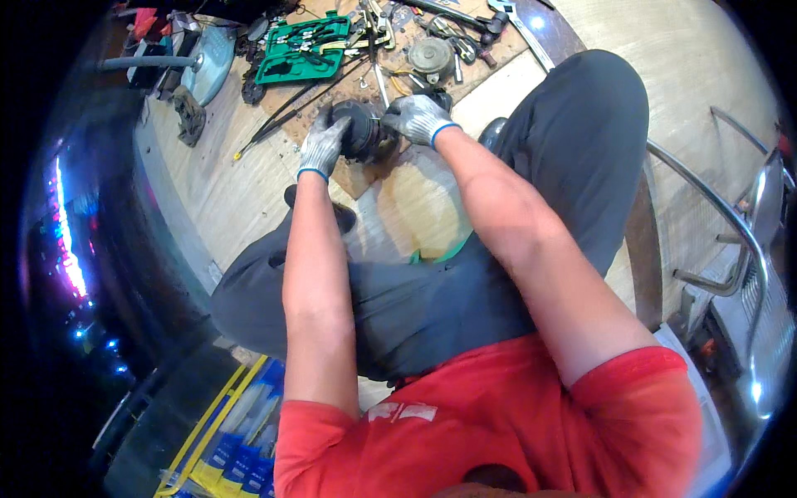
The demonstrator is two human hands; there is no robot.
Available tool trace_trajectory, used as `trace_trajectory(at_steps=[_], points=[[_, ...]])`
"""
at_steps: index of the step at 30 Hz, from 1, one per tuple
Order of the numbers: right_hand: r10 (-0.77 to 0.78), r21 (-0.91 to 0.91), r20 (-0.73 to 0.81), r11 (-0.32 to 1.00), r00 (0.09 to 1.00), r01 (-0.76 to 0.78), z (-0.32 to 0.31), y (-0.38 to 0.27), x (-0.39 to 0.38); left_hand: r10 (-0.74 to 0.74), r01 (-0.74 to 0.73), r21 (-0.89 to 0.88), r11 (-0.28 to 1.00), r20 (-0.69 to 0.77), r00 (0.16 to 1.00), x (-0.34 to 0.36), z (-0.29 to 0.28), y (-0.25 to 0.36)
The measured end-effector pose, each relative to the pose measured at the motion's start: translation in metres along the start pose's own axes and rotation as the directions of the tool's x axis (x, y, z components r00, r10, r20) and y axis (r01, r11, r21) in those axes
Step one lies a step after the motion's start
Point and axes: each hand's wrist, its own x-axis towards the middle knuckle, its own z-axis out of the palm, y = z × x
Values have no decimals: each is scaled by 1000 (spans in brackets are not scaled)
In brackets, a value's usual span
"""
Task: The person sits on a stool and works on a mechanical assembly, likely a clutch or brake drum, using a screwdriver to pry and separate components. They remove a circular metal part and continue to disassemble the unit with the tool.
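A dark, round mechanical part (359, 126) with a cylindrical body stands on the floor before me. My left hand (322, 145), in a grey-white knit glove with a blue cuff, is wrapped against its left side. In a matching glove, my right hand (418, 119) has its fingers drawn together at the part's right edge. Whatever those fingers pinch is too small to make out. Beyond that hand, partly covered by it, sits another dark piece (442, 100). A thin light-coloured rod (381, 85) lies just behind the round part.
Past my hands, a stained brown board (286, 104) bears a green tool case (303, 48), a round metal part (431, 56), an adjustable wrench (525, 33) and several hand tools. A rag (189, 116) lies left. Chair tubing (706, 189) stands right. My bent legs flank the work.
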Motion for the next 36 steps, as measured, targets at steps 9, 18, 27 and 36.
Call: trace_trajectory(at_steps=[9,18,27,36], points=[[-89,-42,46,995,995,91,-12,-3,8,-99,6,449,893,185,978,-9,-16,45],[-161,-8,72,987,984,162,-16,-6,22,123,-306,676,670,306,944,-15,-13,81],[-164,-12,66,986,984,165,-20,-5,21,65,-153,674,722,154,986,-30,-10,89],[11,22,-35,1000,999,-10,-25,-6,29,-174,252,670,698,-183,968,-83,21,95]])
